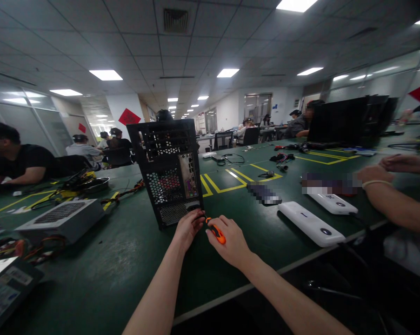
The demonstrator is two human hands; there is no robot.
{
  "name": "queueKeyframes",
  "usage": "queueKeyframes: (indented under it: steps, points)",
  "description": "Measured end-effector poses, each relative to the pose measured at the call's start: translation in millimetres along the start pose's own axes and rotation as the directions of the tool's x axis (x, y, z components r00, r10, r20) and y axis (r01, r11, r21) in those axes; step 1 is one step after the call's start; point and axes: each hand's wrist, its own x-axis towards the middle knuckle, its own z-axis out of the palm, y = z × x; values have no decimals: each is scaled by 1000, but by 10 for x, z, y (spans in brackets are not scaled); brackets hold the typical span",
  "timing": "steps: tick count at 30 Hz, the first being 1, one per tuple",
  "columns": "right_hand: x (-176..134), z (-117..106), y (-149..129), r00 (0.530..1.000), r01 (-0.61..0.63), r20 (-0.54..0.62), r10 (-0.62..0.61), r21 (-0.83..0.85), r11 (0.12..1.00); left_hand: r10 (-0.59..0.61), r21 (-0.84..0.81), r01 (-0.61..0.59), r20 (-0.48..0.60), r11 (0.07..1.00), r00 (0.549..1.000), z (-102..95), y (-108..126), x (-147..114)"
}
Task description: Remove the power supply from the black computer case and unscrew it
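My right hand [229, 239] grips the likely light, stiff screwdriver [216, 231] by its handle [219, 236]; what my left hand [189, 228] grasps, I can't tell.

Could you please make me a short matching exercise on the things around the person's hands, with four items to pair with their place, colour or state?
Things:
1. Computer case
2. Orange-handled tool
3. Left hand
4. Vented metal box

Place, colour or state:
A. Held in the right hand
B. Grey, lying on the green table, toward the picture's left side
C. Black, standing upright
D. Empty of any handle, its fingers close to the bottom of a perforated panel

Right pairs: 1-C, 2-A, 3-D, 4-B
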Motion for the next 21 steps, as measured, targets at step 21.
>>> queueKeyframes:
  steps: [21]
  points:
    - [-9,-1,-9,999,4,35,-4,-10,1000,7,1,-7,-26,1000,1000,12,3,-10]
